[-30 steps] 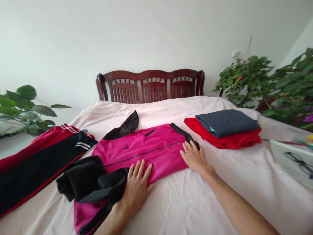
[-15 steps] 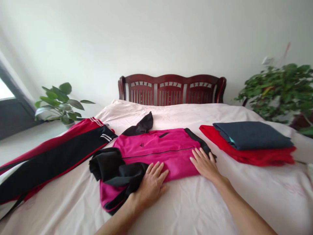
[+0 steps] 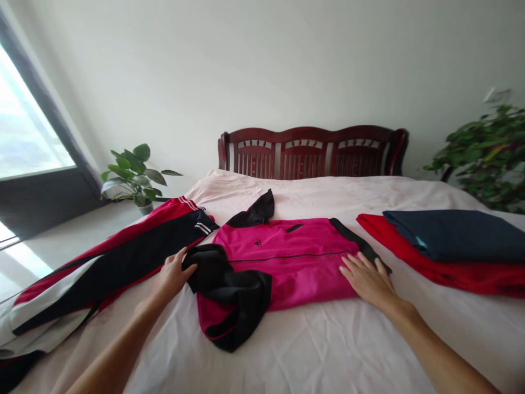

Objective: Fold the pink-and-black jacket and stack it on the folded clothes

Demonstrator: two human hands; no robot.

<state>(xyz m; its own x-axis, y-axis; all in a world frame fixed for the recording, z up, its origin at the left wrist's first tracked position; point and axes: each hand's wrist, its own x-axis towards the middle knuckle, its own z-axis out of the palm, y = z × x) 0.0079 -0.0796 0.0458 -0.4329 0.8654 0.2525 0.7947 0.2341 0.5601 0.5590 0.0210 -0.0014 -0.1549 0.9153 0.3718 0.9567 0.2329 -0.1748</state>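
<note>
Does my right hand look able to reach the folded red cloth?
Probably yes: the right hand rests on the pink jacket, with the red cloth close by, its near edge uncovered.

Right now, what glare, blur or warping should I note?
Head view: glare washes out the left window, with a bright patch on the floor; head view: the wall socket and right-hand leafy plant look soft; head view: the window frame leans steeply; head view: the magenta-and-black zip jacket reads fairly clearly.
</note>
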